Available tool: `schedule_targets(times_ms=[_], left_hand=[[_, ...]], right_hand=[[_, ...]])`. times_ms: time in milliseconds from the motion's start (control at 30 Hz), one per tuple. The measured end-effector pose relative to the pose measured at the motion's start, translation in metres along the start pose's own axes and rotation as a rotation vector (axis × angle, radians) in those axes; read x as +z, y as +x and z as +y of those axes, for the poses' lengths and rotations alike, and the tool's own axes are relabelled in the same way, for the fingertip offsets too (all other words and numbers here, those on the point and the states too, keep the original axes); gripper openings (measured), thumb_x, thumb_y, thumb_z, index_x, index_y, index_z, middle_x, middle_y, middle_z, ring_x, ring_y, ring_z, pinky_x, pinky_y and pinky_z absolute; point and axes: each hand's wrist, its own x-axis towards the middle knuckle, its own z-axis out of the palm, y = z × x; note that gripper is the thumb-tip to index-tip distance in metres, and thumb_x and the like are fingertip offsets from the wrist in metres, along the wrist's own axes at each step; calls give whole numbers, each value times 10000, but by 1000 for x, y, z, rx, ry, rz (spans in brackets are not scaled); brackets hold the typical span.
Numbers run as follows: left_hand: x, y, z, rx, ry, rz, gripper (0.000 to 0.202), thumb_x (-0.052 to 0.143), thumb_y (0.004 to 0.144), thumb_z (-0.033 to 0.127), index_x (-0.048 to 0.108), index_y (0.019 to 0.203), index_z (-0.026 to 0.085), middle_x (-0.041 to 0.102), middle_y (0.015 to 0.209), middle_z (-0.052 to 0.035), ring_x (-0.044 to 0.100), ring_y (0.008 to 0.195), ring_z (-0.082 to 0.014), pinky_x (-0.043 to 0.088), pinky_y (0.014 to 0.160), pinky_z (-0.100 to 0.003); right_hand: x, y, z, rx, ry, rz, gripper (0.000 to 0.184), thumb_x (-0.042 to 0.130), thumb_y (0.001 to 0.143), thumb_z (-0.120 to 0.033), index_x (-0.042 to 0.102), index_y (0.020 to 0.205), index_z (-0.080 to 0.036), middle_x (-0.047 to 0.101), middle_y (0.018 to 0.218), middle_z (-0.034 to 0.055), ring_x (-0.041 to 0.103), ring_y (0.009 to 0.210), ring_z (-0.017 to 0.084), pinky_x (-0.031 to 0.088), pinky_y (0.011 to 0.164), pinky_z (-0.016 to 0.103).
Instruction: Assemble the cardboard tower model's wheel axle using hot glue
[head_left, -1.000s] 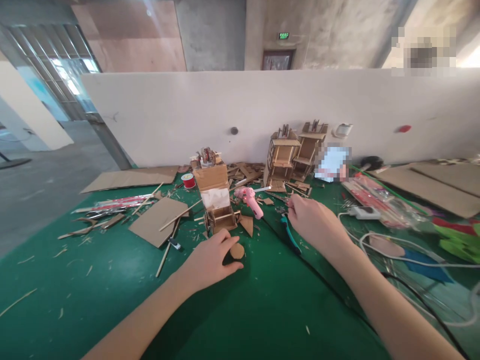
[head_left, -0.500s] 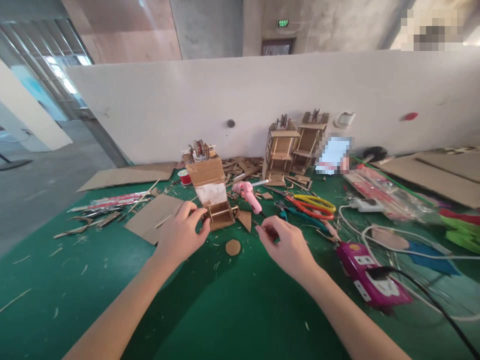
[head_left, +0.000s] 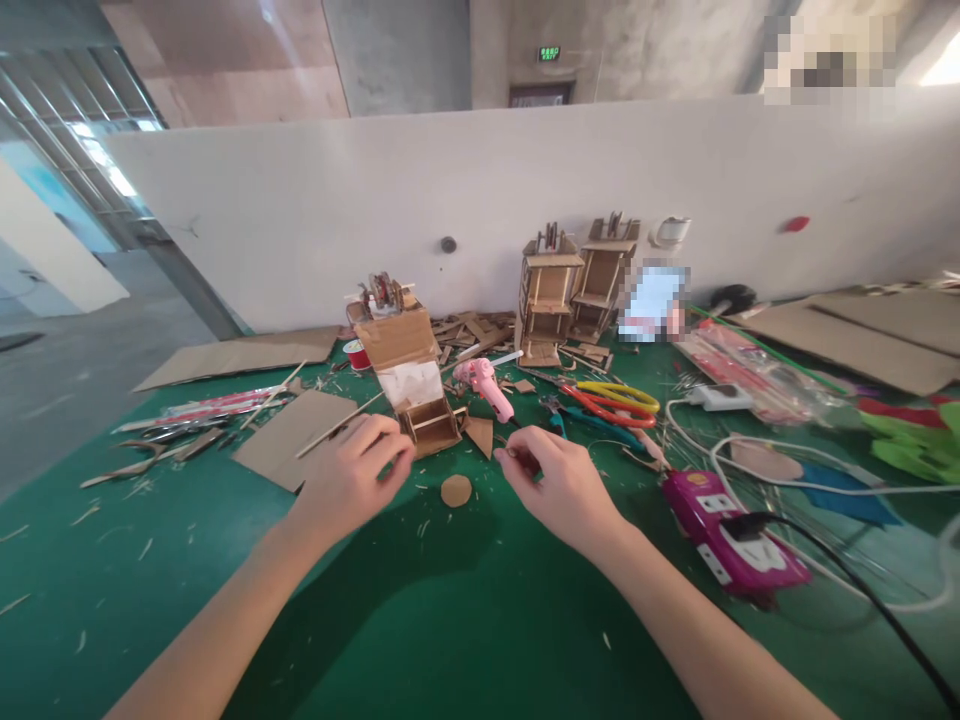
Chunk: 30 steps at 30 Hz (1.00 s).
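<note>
My left hand (head_left: 356,475) is beside the near left edge of a small cardboard structure (head_left: 435,425), its fingers curled with thumb and forefinger close together. Whatever they hold, if anything, is hidden. To the right, my right hand (head_left: 559,475) is closed in a pinch; what is between the fingertips is too small to name. A round cardboard disc (head_left: 456,490) lies on the table between both hands. A triangular cardboard scrap (head_left: 478,436) sits just behind it. The pink glue gun (head_left: 486,388) rests beyond my right hand, a white glue stick poking from its back.
Pliers with orange handles (head_left: 615,405) and a purple power strip (head_left: 731,535) with cables occupy the right. Two cardboard towers (head_left: 551,300) stand against the white partition (head_left: 337,210). A cardboard sheet (head_left: 292,435) and thin wooden stick (head_left: 330,430) lie left. A red spool (head_left: 358,355) stands behind.
My left hand has drawn slightly away from the cardboard structure, its fingers more curled. My right hand keeps its pinch. The whole view has shifted a little, so things appear farther left.
</note>
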Motion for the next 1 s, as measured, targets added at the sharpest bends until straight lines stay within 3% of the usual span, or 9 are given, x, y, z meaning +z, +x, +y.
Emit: schedule_targets(times_ms=[100,200,233,300,367,433,600,800,1000], left_hand=[[1,0,16,38,-205,-231,154,477,904,204,539,765,183,551,782,-14,545,690,-117,439,623,-248],[5,-3,23,113,-144,-396,283,483,912,304,487,653,189,503,661,13,498,573,-114,376,524,-263],[5,-4,22,110,-109,-377,308,490,911,339,473,642,190,491,648,13,492,567,-120,371,518,-269],[4,-4,15,27,-54,-207,293,508,903,376,472,678,192,495,685,1,515,622,-139,409,564,-279],[1,-3,6,-116,-12,38,207,539,885,378,508,810,188,525,825,-38,563,790,-179,472,701,-311],[0,-2,-2,-250,30,161,287,580,850,416,512,1001,181,515,1007,-89,554,991,-239,482,843,-375],[11,-7,-18,-435,6,-41,586,619,785,472,388,1243,189,473,1236,-141,543,1130,-314,491,884,-449],[19,-11,-31,-477,-131,-156,453,582,817,455,461,1192,230,592,1187,-98,601,1066,-285,519,827,-411],[16,-8,-34,-448,-186,-146,421,560,833,495,533,1155,225,604,1175,-79,613,1033,-255,522,845,-381]], right_hand=[[1,-1,0,10,-8,20,156,467,916,-303,538,810,-212,641,750,19,570,649,134,387,578,228],[1,-1,-1,36,-14,44,154,468,916,-319,504,809,-215,635,761,26,577,680,149,399,604,240],[2,-1,-1,60,9,56,152,464,919,-324,489,814,-217,635,764,28,584,687,153,404,610,242],[3,0,0,121,97,81,134,441,930,-322,453,842,-221,641,772,27,600,684,152,413,613,238],[4,-1,1,173,170,94,112,412,942,-317,421,875,-227,637,751,16,605,644,147,410,590,232],[4,-1,2,184,175,92,104,384,952,-317,417,906,-229,616,720,6,602,618,150,400,569,230],[6,-1,-2,77,86,-35,162,358,967,-285,502,927,-224,641,847,33,610,731,154,410,640,237],[15,-2,-5,15,-71,-371,178,418,961,-293,581,940,-225,674,924,19,629,794,156,400,660,237],[18,-2,-4,-31,-143,-433,205,412,968,-321,591,925,-230,688,888,6,634,775,153,367,624,233]])
